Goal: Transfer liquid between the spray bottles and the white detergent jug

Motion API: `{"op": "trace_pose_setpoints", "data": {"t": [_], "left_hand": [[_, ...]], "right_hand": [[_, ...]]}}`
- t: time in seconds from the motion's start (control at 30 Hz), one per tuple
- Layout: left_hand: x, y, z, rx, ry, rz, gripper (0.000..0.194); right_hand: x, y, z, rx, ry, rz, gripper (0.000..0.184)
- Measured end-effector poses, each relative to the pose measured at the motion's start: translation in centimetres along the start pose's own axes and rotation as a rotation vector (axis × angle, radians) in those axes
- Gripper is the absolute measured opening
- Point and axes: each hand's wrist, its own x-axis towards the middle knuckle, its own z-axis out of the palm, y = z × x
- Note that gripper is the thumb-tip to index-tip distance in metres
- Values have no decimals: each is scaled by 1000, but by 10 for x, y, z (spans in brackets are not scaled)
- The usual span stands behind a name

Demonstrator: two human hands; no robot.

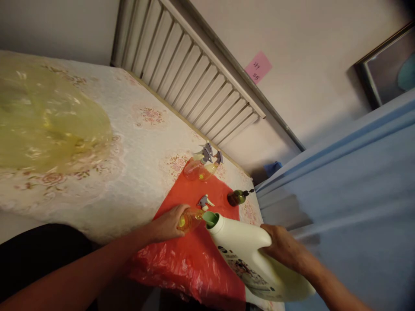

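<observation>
My left hand [171, 223] is wrapped round a small clear bottle [192, 219] with yellow liquid in it. Its open neck meets the green pouring spout [210, 219] of a large cream-coloured jug [241, 242]. The jug is tilted, spout toward the bottle, and my right hand [283, 244] grips its handle. Whether liquid is flowing between them I cannot tell. Just beyond the bottle lies a loose grey-and-white spray trigger head [205, 202]. Everything is over a red plastic sheet [194, 268], which hangs over the table's near edge.
Clear spray bottles [196, 168] with grey triggers stand at the sheet's far end. A dark green pump bottle [236, 197] is at the right. A yellow plastic bag [48, 121] covers the left of the flowered tablecloth [136, 172]. A radiator [194, 73] and blue curtain [350, 194] border the table.
</observation>
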Motion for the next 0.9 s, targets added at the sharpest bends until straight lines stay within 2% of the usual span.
{"op": "trace_pose_setpoints", "data": {"t": [0.9], "left_hand": [[-1, 0, 0, 4, 3, -4, 65]], "right_hand": [[1, -2, -2, -9, 1, 4, 8]]}}
